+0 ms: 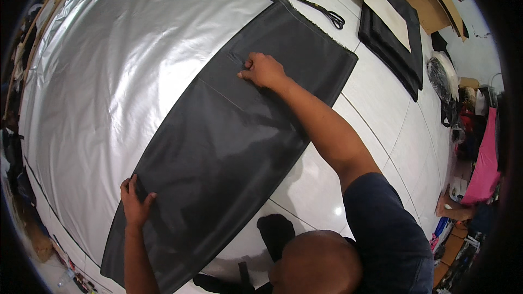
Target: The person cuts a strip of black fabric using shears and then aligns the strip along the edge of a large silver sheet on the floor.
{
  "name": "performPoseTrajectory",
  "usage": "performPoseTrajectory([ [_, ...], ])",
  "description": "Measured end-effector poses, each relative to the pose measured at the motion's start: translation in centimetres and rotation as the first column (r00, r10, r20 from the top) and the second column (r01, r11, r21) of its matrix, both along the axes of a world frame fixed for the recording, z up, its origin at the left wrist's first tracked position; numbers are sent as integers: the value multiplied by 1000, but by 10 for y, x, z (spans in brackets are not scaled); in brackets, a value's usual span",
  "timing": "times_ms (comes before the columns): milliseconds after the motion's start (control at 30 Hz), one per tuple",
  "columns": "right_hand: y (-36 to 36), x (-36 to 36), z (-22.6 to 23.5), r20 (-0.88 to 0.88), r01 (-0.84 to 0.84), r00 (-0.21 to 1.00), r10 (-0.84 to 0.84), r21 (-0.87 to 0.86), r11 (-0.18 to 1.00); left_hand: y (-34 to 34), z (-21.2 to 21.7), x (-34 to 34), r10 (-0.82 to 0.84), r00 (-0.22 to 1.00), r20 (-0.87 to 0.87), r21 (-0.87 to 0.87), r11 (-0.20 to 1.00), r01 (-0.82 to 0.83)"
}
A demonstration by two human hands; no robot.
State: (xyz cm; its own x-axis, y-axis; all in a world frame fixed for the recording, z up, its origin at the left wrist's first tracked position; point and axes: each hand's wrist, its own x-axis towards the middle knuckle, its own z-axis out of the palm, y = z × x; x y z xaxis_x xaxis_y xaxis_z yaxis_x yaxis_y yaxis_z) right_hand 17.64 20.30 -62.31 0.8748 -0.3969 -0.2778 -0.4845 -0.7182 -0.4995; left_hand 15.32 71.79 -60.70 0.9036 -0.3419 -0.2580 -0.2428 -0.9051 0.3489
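Note:
A long folded piece of black fabric (218, 152) lies slantwise over a large silver sheet (109, 60), its far end frayed along the cut edge. A thin pale line (222, 96) runs across the upper part of the black fabric. Just beyond that line, my right hand (263, 71) is closed in a pinch over the fabric, next to small creases; whatever may be between the fingertips is too small to make out. My left hand (136, 201) rests with fingers apart on the fabric's left edge, nearer to me.
Black-handled scissors (321, 11) lie on the white tiled floor (376, 125) past the frayed end. To their right is a folded black stack (391, 38) with a cream sheet (384, 8) on top. A cardboard box (427, 0), pink cloth (484, 163) and another person's limb (457, 213) are at the right.

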Motion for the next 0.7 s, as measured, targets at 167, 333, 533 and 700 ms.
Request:
performPoseTrajectory([
  [167,0,1,3,-33,25,999,-25,4,1000,-4,2,0,21,1000,-20,-25,999,-22],
  [333,-14,-7,-3,141,18,988,-55,252,968,-2,-2,3,-13,1000,4,-11,1000,13],
  [533,-47,-81,54,112,93,975,-193,581,808,4,-2,-1,9,1000,2,-10,1000,-9],
  [700,-54,-155,29,-17,141,986,-164,604,785,3,-6,1,-1,1000,1,-11,1000,1],
])
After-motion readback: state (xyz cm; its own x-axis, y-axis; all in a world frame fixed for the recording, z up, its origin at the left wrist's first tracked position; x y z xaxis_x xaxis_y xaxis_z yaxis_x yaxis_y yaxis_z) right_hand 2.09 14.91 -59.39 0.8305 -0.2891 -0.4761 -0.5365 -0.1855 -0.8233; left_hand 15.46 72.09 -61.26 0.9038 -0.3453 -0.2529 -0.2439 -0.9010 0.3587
